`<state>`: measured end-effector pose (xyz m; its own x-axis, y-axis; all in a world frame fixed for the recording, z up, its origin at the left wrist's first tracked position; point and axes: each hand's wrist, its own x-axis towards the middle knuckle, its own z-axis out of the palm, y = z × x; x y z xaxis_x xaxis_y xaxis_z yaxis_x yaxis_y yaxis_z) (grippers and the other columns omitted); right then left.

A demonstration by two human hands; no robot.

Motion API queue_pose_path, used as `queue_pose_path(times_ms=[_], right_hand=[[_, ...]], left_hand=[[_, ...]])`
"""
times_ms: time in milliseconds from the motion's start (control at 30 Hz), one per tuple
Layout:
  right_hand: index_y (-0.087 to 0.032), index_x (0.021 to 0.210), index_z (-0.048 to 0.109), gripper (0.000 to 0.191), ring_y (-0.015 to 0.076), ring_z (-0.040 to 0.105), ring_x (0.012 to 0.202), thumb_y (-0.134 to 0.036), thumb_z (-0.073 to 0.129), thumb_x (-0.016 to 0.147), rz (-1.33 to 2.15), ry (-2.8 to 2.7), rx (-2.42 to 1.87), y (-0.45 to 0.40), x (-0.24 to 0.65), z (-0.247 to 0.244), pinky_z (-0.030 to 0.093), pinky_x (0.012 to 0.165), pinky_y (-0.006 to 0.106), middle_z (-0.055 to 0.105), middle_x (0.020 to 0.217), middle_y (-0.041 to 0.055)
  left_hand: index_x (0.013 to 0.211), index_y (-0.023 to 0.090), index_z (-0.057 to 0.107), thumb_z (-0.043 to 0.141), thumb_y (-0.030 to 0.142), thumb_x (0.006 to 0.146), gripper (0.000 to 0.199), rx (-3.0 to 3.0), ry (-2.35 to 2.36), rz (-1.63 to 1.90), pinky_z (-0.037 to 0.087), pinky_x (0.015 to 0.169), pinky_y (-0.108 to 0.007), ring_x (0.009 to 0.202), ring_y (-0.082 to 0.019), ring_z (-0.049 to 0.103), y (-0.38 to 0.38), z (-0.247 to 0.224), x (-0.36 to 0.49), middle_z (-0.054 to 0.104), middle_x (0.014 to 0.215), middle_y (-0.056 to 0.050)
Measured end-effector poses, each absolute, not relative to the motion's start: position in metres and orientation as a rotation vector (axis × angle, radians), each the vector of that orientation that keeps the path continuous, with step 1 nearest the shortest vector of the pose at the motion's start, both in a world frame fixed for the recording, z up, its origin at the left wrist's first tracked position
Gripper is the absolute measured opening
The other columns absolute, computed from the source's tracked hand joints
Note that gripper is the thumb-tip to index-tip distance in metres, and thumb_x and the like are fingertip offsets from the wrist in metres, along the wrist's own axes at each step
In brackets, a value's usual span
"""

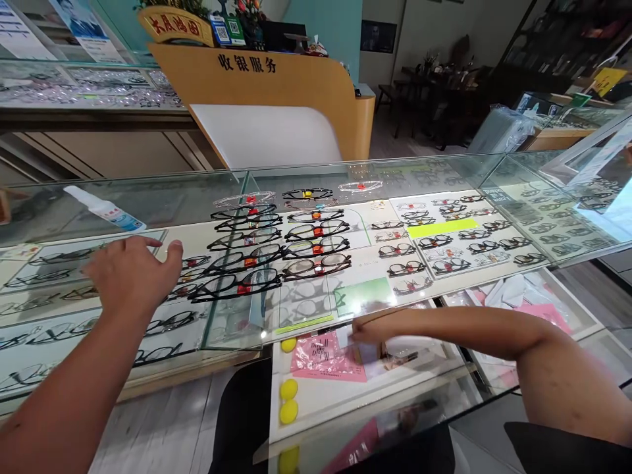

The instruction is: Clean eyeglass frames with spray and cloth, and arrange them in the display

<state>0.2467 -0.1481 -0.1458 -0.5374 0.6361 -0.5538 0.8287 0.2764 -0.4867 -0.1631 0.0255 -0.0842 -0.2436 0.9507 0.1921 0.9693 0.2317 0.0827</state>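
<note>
bare left forearm (64,375) and right forearm (469,329) reach out across a glass-topped surface (306,324). above that surface, the left hand (131,273) hangs open and empty, fingers loosely spread, nearest the rows of black eyeglass frames (241,263). the right hand (368,332) slips past the surface's front edge into a white tray (340,401), fingertips (356,334) at a small white card (343,337); whether they grip it i cannot tell. a pink leaflet (323,361) and yellow round sponges (289,401) sit just left of that card. a white spray bottle (105,209) lies on the surface, left of the frames. the glass edge crowds the right wrist, leaving little room.
</note>
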Motion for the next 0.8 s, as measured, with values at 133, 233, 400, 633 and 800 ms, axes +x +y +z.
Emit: queue_pose_path(times_ms=[133,233,400,633,800], right_hand=[[-0.024,0.067,0.071,0.050,0.0166,0.048,0.057,-0.056,0.060,0.104,-1.281,2.273,0.691,-0.188,0.238,-0.059,0.037,0.061,0.034,0.062,0.060,-0.0006],[-0.022,0.090,0.081,0.048,0.0191,0.056,0.067,-0.047,0.046,0.112,-0.809,2.561,1.242,-0.146,0.264,-0.005,0.039,0.068,0.036,0.076,0.081,0.0063],[-0.007,0.124,0.083,0.047,0.0412,0.055,0.136,-0.022,0.040,0.111,0.327,2.437,1.987,-0.008,0.321,-0.006,0.047,0.107,0.052,0.073,0.147,0.0228],[-0.012,0.137,0.081,0.050,0.0451,0.045,0.151,-0.019,0.044,0.105,0.252,2.424,1.931,0.073,0.340,-0.056,0.043,0.120,0.061,0.064,0.167,0.0158],[-0.007,0.135,0.081,0.053,0.0471,0.047,0.148,-0.018,0.039,0.105,0.222,2.428,1.971,0.086,0.334,-0.064,0.042,0.119,0.064,0.066,0.162,0.0212]], left_hand=[[0.140,0.006,0.067,0.029,0.064,0.100,0.080,-1.892,-2.388,-0.334,0.042,0.120,-0.068,0.144,-0.052,0.052,0.022,-0.083,-0.164,0.062,0.145,-0.034],[0.140,0.005,0.066,0.032,0.063,0.103,0.077,-1.921,-2.377,-0.366,0.042,0.118,-0.069,0.144,-0.053,0.052,0.020,-0.081,-0.165,0.062,0.146,-0.034],[0.139,0.002,0.066,0.035,0.059,0.105,0.074,-1.939,-2.356,-0.400,0.040,0.117,-0.068,0.142,-0.053,0.051,0.018,-0.081,-0.166,0.061,0.147,-0.036],[0.137,0.003,0.067,0.038,0.058,0.105,0.070,-1.932,-2.352,-0.447,0.038,0.119,-0.065,0.144,-0.052,0.051,0.020,-0.086,-0.171,0.062,0.146,-0.035],[0.136,0.003,0.067,0.038,0.057,0.104,0.070,-1.935,-2.347,-0.470,0.037,0.118,-0.064,0.142,-0.050,0.051,0.020,-0.087,-0.172,0.062,0.145,-0.036]])
